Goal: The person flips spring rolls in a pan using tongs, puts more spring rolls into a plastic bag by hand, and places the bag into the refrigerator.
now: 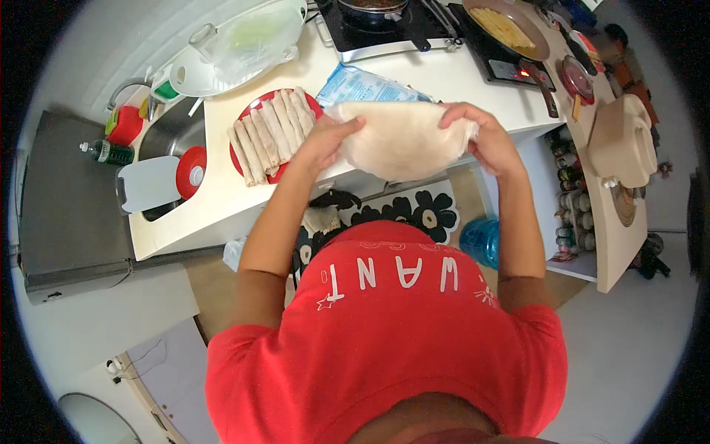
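Between my two hands a stack of round, pale spring roll wrappers [407, 141], partly in clear plastic, is held up near the counter's front edge. My left hand [330, 139] grips its left side, thumb on top. At its right edge my right hand [482, 133] has hold of it, the fingertips partly hidden behind. Left of the wrappers, a red plate [242, 158] carries a row of several uncooked rolls [272, 130]. Behind the wrappers a blue and white plastic packet [369, 86] lies flat on the white counter [222, 213].
Long pale rolls [502, 28] lie in a frying pan [535, 33] on a lit cooktop at the back right. A second pan [374, 8] stands on a black stove [383, 41]. The sink [172, 130] is at the left, below a white dish rack [191, 72].
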A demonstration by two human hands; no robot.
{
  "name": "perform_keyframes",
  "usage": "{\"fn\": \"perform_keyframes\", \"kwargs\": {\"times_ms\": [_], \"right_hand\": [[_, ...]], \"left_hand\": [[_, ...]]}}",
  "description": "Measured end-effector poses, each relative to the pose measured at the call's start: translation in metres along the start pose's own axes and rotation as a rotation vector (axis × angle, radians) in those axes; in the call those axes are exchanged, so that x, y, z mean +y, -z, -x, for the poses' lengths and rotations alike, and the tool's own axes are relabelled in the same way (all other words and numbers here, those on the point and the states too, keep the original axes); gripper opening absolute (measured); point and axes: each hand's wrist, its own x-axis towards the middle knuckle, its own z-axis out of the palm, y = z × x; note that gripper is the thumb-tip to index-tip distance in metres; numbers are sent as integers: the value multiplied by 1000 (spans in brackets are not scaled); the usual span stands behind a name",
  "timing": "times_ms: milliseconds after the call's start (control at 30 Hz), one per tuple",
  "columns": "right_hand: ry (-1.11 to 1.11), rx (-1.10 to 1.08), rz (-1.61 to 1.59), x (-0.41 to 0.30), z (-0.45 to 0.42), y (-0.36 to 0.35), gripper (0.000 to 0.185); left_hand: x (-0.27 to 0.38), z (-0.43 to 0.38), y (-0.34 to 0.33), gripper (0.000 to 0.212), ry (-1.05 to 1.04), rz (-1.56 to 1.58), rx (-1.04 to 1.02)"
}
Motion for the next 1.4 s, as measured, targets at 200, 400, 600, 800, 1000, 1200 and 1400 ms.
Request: {"fn": "perform_keyframes", "kwargs": {"times_ms": [200,400,600,800,1000,1200,1400], "right_hand": [[186,-250,-415,38,30,-7,80],[623,-326,-597,51,-77,-51,110],[462,-391,-1117,63,-139,-123,97],[330,-453,-1471,125,-145,-105,70],[300,146,-1269,129,-77,-97,65],[337,214,-1272,127,-57,-97,68],[303,190,-1390,102,-63,-112,60]], "left_hand": [[115,16,-19,44,-273,-698,-57],[208,21,-90,36,-288,-1322,-561],[270,-24,-91,41,-32,-1504,-396],[275,-92,10,50,-399,-1774,183],[182,-107,134,50,-60,-1697,344],[116,-107,139,33,-519,-1824,563],[187,-84,172,17,-471,-1526,737]]}}
